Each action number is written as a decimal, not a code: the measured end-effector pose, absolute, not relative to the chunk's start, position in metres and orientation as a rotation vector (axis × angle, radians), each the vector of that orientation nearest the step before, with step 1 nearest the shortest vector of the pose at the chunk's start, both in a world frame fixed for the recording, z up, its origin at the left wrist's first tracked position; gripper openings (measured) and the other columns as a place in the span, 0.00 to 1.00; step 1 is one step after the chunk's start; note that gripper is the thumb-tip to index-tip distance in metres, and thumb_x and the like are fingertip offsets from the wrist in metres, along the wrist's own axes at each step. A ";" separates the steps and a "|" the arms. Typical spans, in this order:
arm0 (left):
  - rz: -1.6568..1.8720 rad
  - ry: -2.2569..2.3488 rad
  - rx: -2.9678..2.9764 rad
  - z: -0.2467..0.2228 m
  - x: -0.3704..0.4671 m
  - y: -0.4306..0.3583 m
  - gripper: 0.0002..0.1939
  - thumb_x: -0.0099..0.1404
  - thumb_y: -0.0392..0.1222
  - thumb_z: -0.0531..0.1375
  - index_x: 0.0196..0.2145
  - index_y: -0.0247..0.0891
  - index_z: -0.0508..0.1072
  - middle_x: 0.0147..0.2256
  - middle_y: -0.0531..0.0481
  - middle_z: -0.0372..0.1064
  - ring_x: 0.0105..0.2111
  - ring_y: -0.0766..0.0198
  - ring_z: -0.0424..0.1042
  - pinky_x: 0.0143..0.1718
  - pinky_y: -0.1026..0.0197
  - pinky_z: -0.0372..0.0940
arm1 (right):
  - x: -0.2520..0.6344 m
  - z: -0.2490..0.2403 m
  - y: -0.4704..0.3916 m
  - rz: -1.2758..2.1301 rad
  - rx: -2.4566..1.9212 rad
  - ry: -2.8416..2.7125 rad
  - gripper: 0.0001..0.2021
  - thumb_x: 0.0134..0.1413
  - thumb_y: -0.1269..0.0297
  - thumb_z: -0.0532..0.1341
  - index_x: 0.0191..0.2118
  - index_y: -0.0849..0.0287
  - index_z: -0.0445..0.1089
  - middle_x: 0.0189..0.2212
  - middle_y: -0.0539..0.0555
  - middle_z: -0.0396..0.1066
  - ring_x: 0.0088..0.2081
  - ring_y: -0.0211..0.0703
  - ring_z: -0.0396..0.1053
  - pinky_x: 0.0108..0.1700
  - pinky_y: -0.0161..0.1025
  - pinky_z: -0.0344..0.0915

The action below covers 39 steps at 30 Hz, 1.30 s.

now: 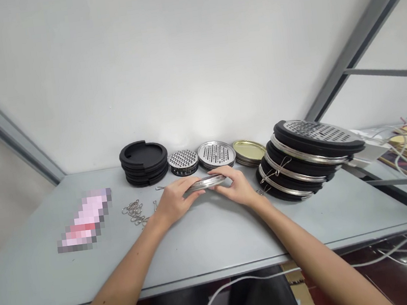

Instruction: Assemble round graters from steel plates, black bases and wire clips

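A disc point(209, 182) is held above the bench point(215, 245) by the left grip point(175, 198) and right grip point(234, 187); behind, black rings point(146, 176), graters point(216, 154) and lids point(251, 150) are stacked.

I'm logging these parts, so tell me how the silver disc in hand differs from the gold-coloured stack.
Colour: the silver disc has a bright silver edge, while the gold-coloured stack has a gold top.
Support: the disc is held between the left hand and right hand; the stack rests on the table.
View: the disc shows nearly edge-on, the stack's top face plainly.
Both look round.
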<state>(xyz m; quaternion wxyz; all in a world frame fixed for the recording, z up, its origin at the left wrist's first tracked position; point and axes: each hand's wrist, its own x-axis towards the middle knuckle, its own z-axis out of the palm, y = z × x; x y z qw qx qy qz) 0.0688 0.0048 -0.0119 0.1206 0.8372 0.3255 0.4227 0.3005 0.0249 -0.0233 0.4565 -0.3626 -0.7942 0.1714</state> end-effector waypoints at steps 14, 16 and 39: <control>1.156 0.911 2.490 -0.006 0.062 0.008 0.17 0.69 0.48 0.58 0.52 0.39 0.69 0.50 0.43 0.71 0.51 0.55 0.70 0.54 0.51 0.64 | 0.308 -0.024 0.027 0.291 -0.836 -2.014 0.15 0.53 0.71 0.63 0.48 0.55 0.73 0.47 0.57 0.76 0.49 0.50 0.73 0.52 0.48 0.68; 1.134 0.939 2.487 -0.006 0.062 0.007 0.16 0.71 0.48 0.55 0.53 0.39 0.68 0.50 0.43 0.71 0.51 0.56 0.69 0.54 0.51 0.64 | 0.307 -0.026 0.028 0.274 -0.851 -2.021 0.15 0.53 0.70 0.63 0.48 0.56 0.73 0.47 0.57 0.76 0.49 0.50 0.73 0.52 0.48 0.68; 0.962 1.244 2.381 -0.007 0.059 0.011 0.24 0.73 0.54 0.48 0.58 0.37 0.66 0.52 0.42 0.71 0.49 0.53 0.72 0.52 0.51 0.65 | 0.305 -0.019 0.019 0.270 -0.876 -2.070 0.15 0.61 0.59 0.59 0.52 0.56 0.69 0.48 0.58 0.74 0.48 0.49 0.71 0.51 0.48 0.67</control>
